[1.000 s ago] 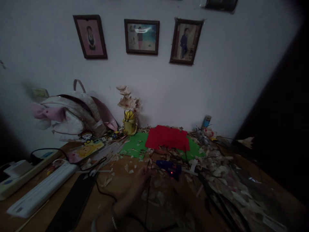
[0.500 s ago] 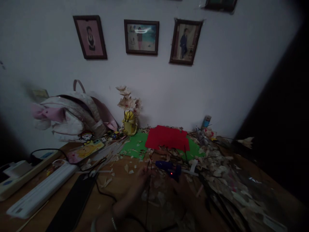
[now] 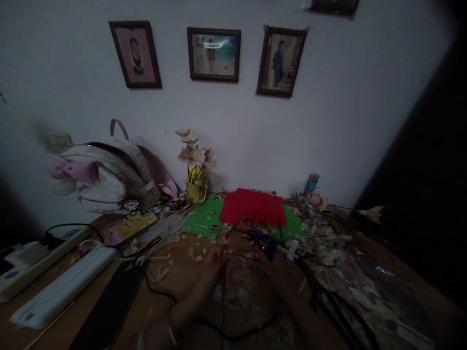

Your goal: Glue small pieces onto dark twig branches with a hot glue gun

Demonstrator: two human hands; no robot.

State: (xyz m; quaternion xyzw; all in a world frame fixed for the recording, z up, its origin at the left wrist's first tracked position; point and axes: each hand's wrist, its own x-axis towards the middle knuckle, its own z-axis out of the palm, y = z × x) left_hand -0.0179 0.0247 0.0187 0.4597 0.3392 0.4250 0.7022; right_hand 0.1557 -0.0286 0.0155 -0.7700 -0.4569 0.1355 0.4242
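Left fingers (image 3: pixel 217 262) pinch a thin dark stem (image 3: pixel 224 277), right fingers (image 3: pixel 274 266) wrap a blue hot glue gun (image 3: pixel 261 243), red paper (image 3: pixel 251 206) just beyond them.

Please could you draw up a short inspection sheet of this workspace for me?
Surface: wooden table, strewn with scraps.
Job's things: blue hot glue gun, red light lit; thin dark stems.
Clutter: pale petal scraps, heaped at right; red paper over green paper.
Hands: left hand at the stems; right hand at the glue gun; grip too dim to tell.
Cables: black cable across the table; white power strip.
Surroundings: backpack, three framed pictures.
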